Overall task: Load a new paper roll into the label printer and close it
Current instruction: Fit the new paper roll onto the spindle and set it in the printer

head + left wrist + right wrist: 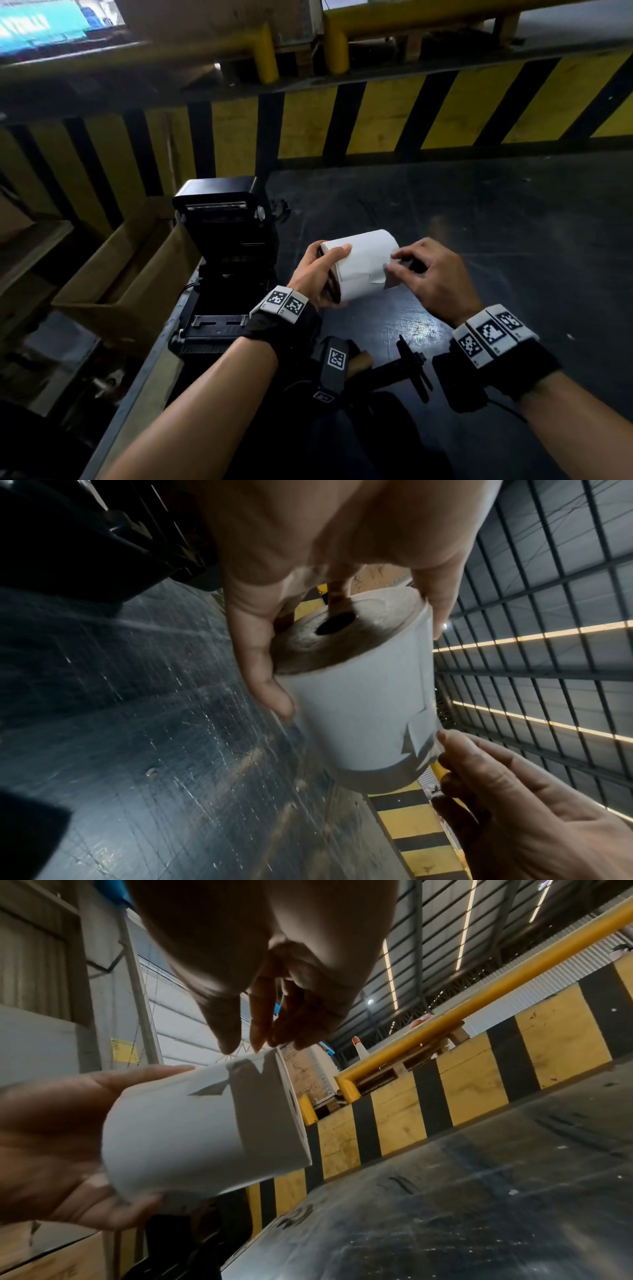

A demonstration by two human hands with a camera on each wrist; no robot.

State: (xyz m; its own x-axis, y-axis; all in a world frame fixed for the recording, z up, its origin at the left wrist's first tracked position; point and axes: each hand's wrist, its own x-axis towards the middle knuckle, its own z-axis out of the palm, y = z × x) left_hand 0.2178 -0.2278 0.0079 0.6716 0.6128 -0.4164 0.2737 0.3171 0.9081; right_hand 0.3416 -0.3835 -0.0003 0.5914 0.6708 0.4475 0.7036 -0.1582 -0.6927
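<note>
My left hand (334,277) grips a white paper roll (366,260) by its left end and holds it sideways above the dark table; the thumb lies over the top. The roll's stained end and hollow core (334,627) face the left wrist camera. My right hand (393,263) pinches at the torn loose flap of paper (376,279) on the roll's right part, thumb and fingertips (255,1042) drawn together at its rim. The black label printer (222,260) stands to the left at the table's edge, its lid tilted up and its bay open.
A black spindle with flanges (412,368) lies on the scratched dark table (496,240) near me. An open cardboard box (113,274) sits left of the printer. A yellow-and-black striped barrier (376,116) runs along the table's far side.
</note>
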